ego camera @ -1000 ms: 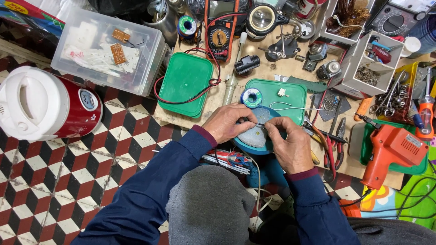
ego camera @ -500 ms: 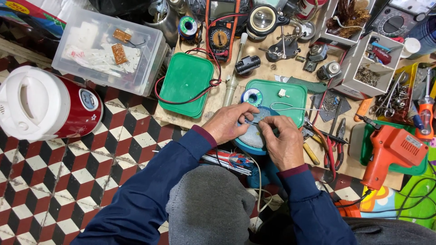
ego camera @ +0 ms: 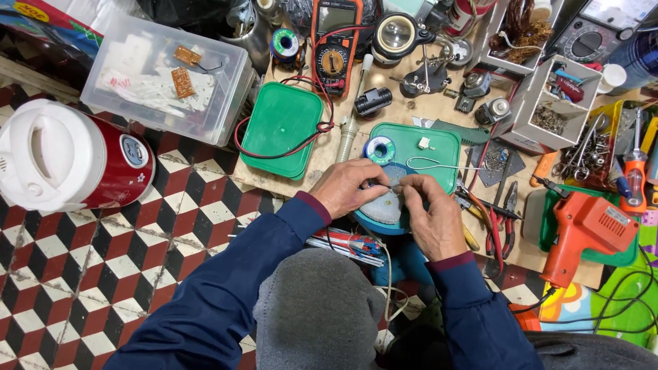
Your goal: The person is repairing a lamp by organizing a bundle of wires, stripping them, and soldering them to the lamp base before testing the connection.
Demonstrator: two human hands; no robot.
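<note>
Your left hand [ego camera: 349,186] and right hand [ego camera: 430,218] each hold a pinching grip on a thin wire [ego camera: 392,186] above the round blue disc [ego camera: 386,211], at the cluttered desk [ego camera: 329,154] edge over the checkered floor [ego camera: 103,274].

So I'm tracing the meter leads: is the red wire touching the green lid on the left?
Touching. The head view shows the red wire looping across the right edge of the green lid and lying on it, no gap visible.
</note>
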